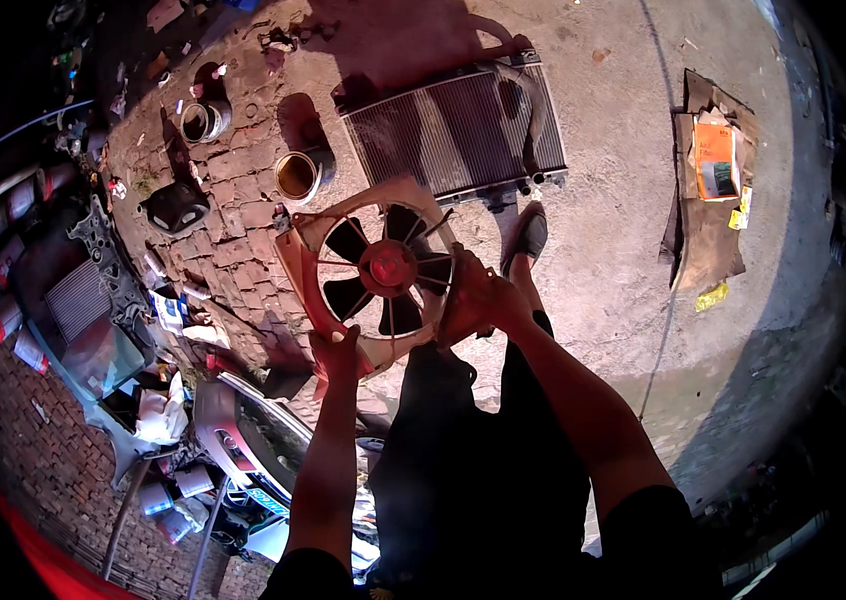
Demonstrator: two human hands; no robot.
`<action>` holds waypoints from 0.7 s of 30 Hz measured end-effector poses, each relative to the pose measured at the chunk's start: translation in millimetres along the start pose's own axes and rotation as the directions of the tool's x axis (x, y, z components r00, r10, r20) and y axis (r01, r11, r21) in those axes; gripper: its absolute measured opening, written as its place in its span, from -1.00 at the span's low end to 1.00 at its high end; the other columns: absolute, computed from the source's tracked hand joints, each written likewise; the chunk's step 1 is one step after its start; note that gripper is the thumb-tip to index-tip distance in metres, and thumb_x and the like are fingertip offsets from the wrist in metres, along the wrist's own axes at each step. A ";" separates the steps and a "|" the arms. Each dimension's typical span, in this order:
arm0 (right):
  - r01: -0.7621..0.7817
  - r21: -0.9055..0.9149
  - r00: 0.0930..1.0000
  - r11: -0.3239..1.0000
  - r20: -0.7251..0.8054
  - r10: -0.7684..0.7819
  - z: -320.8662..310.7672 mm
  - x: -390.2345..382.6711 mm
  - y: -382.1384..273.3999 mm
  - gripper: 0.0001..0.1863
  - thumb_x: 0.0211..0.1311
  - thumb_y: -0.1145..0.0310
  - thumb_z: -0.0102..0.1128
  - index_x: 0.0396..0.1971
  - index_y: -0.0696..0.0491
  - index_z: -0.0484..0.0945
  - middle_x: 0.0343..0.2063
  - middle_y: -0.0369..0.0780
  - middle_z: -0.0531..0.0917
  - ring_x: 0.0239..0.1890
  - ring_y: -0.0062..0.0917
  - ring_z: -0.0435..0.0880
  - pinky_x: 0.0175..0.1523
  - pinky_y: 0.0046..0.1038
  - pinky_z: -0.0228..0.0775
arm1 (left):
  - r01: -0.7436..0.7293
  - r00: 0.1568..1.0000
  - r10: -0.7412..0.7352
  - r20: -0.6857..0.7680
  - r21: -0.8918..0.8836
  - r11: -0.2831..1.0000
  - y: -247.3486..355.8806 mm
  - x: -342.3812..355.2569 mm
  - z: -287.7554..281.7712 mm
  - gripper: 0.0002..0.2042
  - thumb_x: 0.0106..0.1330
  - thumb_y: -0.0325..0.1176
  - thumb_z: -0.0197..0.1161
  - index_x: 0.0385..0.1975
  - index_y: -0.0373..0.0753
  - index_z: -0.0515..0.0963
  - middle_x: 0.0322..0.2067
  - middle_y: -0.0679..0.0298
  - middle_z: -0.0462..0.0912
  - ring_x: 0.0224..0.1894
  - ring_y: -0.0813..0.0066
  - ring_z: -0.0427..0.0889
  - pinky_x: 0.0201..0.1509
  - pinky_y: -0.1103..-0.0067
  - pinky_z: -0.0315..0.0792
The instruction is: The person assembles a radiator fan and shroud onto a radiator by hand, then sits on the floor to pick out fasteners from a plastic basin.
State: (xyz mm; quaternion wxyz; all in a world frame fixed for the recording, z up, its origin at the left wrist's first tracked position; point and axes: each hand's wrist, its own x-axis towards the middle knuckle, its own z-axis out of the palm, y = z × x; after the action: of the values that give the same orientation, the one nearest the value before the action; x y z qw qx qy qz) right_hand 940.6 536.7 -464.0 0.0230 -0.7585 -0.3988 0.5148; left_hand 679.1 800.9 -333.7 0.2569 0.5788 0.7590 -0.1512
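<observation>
I hold a cooling fan in a square, pinkish-lit shroud in front of me, with several dark blades around a red hub. My left hand grips the shroud's lower left side. My right hand grips its right side. Just beyond the fan, a finned radiator with a hose on its right end lies on the ground. My foot in a dark shoe is just short of the radiator.
Two cans and a black container stand on broken paving at the left. Scrap parts, cans and a car bumper fill the lower left. Cardboard with an orange box lies on the concrete at the right.
</observation>
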 end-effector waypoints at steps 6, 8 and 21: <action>0.214 0.253 0.963 0.943 -0.217 -0.161 -123.6 -7.4 -129.5 -0.74 0.44 0.18 0.21 0.03 -0.10 0.61 -0.23 -0.13 0.74 -0.29 -0.17 0.78 -0.22 -0.16 0.65 | -0.106 0.977 0.088 -0.195 -0.085 0.991 -40.1 72.3 -54.1 -0.38 -0.02 -0.06 0.70 -0.10 -0.34 0.57 -0.33 0.15 0.67 -0.33 0.18 0.63 -0.14 0.25 0.51; 0.207 0.421 0.958 0.883 -0.270 -0.096 -106.8 6.7 -146.2 -0.71 0.42 0.11 0.26 -0.05 -0.02 0.63 -0.33 -0.14 0.73 -0.36 -0.24 0.77 -0.23 -0.20 0.62 | -0.155 0.956 0.139 -0.260 -0.044 0.987 -47.5 102.8 -83.0 -0.43 -0.01 -0.03 0.69 -0.20 -0.35 0.62 -0.32 0.13 0.69 -0.30 0.18 0.63 -0.11 0.24 0.48; -0.101 0.860 0.987 0.500 0.023 0.161 -56.2 5.6 -194.9 -0.53 0.39 -0.10 0.34 -0.32 0.08 0.75 -0.49 -0.23 0.73 -0.49 -0.49 0.68 -0.32 -0.37 0.50 | -0.177 0.966 0.155 -0.208 -0.092 0.980 -72.5 93.6 -143.0 -0.34 -0.09 -0.14 0.71 -0.08 -0.49 0.58 -0.21 0.02 0.66 -0.17 0.07 0.63 0.04 0.19 0.50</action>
State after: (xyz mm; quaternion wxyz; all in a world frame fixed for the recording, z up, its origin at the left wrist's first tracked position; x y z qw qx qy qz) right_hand 873.1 694.0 -355.1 0.3680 -0.6907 -0.0326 0.6216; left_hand 560.6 930.6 -274.0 0.2228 0.6375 0.7370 -0.0283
